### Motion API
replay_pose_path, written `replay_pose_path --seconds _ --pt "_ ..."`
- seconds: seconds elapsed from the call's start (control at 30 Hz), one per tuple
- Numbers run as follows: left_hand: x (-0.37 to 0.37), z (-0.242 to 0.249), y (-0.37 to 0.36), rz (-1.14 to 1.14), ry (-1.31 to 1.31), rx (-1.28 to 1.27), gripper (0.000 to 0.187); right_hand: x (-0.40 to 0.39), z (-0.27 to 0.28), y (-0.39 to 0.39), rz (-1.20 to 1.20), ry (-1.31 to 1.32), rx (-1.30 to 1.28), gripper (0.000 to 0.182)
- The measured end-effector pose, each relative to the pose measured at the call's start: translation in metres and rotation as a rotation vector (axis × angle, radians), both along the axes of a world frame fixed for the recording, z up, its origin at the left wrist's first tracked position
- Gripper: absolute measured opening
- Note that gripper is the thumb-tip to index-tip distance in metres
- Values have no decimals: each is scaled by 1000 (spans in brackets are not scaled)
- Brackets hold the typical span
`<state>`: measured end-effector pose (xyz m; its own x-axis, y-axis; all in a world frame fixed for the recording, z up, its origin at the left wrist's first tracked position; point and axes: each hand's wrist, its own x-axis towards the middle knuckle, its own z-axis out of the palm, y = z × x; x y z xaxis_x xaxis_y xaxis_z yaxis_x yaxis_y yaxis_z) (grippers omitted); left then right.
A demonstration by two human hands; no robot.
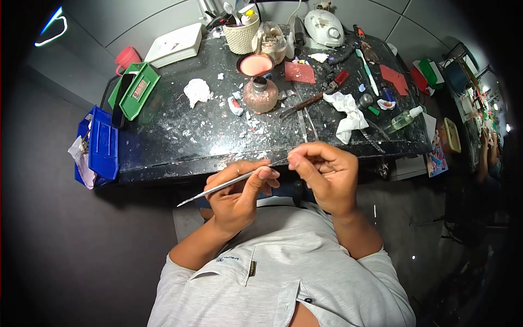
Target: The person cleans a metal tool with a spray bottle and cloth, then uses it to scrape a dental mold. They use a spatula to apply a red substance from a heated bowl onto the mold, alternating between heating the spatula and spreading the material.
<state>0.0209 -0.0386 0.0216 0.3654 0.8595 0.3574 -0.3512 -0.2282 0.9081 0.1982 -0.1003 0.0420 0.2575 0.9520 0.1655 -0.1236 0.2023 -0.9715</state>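
My left hand [235, 191] is closed around a thin metal hand tool [220, 187], whose narrow pale end points down to the left. My right hand [329, 177] pinches at the tool's other end with thumb and forefinger; the fingertips hide what exactly is between them. Both hands are raised in front of my shirt, just before the table's near edge. Beyond them on the table lie a wax knife with a dark handle [310, 103] and a slim metal instrument [302, 126]. A round glass burner with a metal cap [260, 97] stands behind.
The black table [174, 144] is strewn with white and pink scraps. On it are a pan of pink material [256, 65], pink sheet [299, 72], crumpled tissue [347, 115], toothbrush [367, 73] and spray bottle [404, 120]. Blue bin [103, 143] and green tray [143, 90] are left.
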Motion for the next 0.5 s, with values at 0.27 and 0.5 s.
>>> replay_pose_path --seconds 0.27,0.5 --pt "-48 69 -4 -45 -474 31 17 22 -16 3 -219 -34 31 8" --pt "-107 143 4 -407 -810 749 10 14 -26 1 -173 -17 22 8"
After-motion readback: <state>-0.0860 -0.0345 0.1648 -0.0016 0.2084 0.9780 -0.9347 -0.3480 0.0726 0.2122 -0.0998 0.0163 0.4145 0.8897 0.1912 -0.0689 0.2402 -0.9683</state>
